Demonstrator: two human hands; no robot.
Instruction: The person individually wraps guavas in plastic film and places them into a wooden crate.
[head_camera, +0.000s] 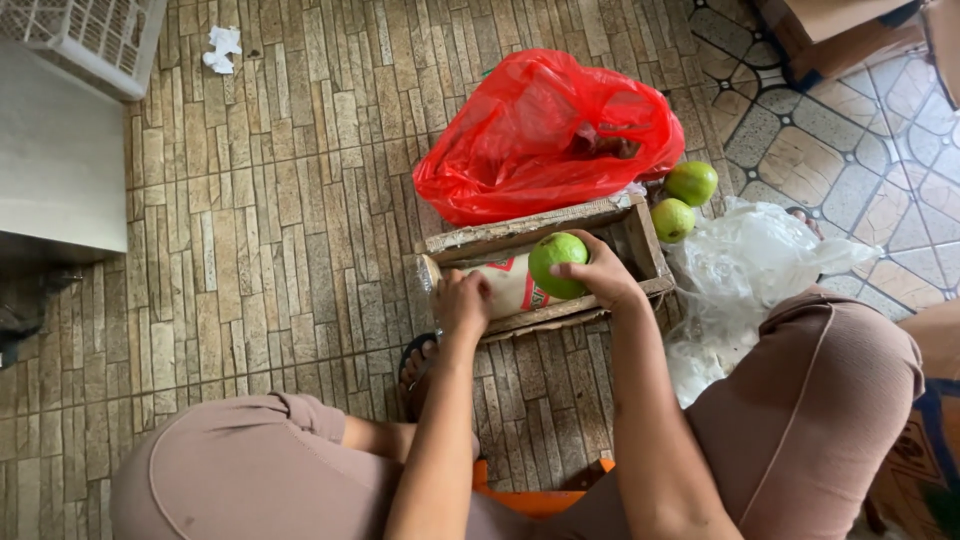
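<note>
Right hand (600, 275), center of frame: fingers wrapped round a smooth, round green fruit (556, 264), held just over a rough, weathered wooden box (640, 235) w/ chipped edges. Left hand (462, 303) at the box's left end, fingers curled down onto a white printed bag (510, 285) lying inside; can't tell if they're gripping it or just pressing.

Behind the box, touching its far edge: crinkly red plastic bag (545, 135), something dark inside. Two more green fruits (690, 183) sit on the floor at the box's right corner, beside a crumpled clear plastic bag (745, 270) at mid-right.

Floor (270, 230) is narrow stone-look tile w/ open room to the left of the box. White slatted crate (90, 35) upper left, cardboard box (830, 30) upper right.
</note>
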